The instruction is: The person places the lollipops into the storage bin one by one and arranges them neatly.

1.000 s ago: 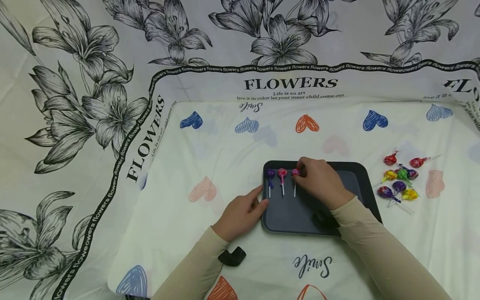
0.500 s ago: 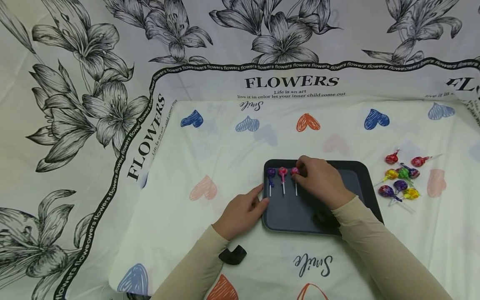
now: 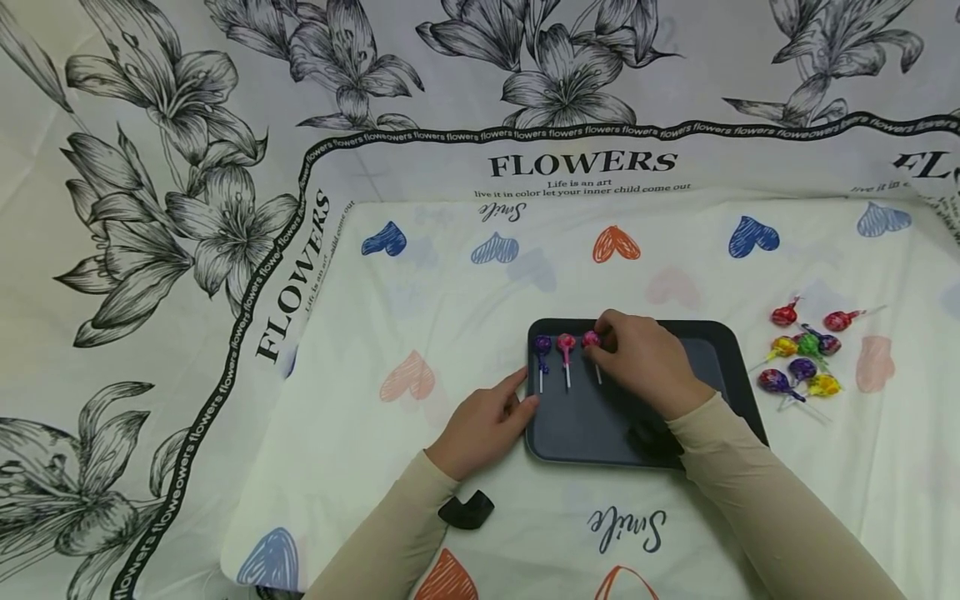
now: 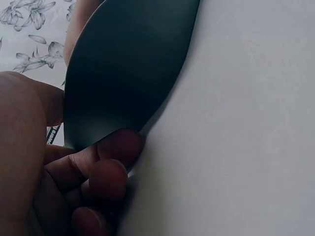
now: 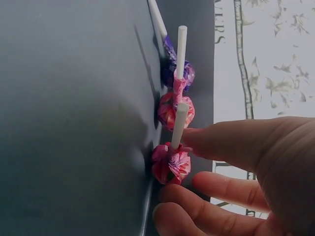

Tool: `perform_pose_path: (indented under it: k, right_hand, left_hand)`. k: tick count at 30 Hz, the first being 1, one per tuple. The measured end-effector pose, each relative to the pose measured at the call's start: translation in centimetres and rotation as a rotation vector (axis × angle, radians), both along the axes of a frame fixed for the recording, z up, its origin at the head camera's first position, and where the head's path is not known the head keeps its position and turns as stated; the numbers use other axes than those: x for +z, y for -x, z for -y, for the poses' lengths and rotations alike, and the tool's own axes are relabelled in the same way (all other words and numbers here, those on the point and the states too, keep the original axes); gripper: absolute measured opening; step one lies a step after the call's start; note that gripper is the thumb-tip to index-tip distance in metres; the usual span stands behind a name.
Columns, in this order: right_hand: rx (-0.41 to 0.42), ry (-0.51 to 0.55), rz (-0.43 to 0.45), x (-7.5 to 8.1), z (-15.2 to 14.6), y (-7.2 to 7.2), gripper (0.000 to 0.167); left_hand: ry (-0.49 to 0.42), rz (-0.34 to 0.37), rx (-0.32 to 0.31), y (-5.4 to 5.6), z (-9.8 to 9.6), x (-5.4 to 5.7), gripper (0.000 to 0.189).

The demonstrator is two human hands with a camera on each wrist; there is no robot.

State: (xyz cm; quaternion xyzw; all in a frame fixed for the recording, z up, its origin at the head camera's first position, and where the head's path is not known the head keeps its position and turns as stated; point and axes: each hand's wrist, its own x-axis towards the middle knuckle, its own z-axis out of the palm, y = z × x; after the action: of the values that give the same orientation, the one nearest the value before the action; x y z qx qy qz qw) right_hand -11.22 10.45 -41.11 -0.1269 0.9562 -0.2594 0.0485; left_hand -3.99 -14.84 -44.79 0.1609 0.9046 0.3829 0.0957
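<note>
On a dark grey tray (image 3: 577, 437), a purple-wrapped lollipop (image 3: 542, 343) and a pink lollipop (image 3: 566, 342) stand side by side, heads toward the far rim and white sticks toward me. To their right, my right hand (image 3: 648, 362) pinches another pink lollipop (image 3: 591, 338) by its head. The right wrist view shows the thumb on one side of that wrapped head (image 5: 171, 164) and the fingers on the other. At the tray's left edge, my left hand (image 3: 480, 429) holds the rim, with curled fingers (image 4: 110, 179) against the outer wall in the left wrist view.
Right of the tray lies a loose group of lollipops (image 3: 802, 369) in red, yellow, green and purple wrappers. A small black object (image 3: 467, 510) rests beside the left sleeve. A white cloth (image 3: 420, 308) with printed hearts covers the table.
The stick end of the lollipop in my right hand has swung slightly to the right, so it now leans. My left hand stays at the tray's edge.
</note>
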Motion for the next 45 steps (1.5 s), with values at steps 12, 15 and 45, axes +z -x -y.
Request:
perform_pose_path:
  k: [12, 15, 45]
  right_hand:
    - [-0.027, -0.026, 0.037, 1.3, -1.4, -0.5, 0.036]
    - [-0.039, -0.038, 0.03, 1.6, -2.3, -0.6, 0.037]
    - [-0.272, 0.095, -0.011, 2.3, -11.3, -2.6, 0.031]
  left_hand:
    - [0.01, 0.002, 0.002, 0.0, -0.3, -0.2, 0.057]
    - [0.007, 0.001, 0.0, 0.0, -0.3, -0.3, 0.059]
    - [-0.026, 0.003, 0.029, 0.0, -0.3, -0.4, 0.059]
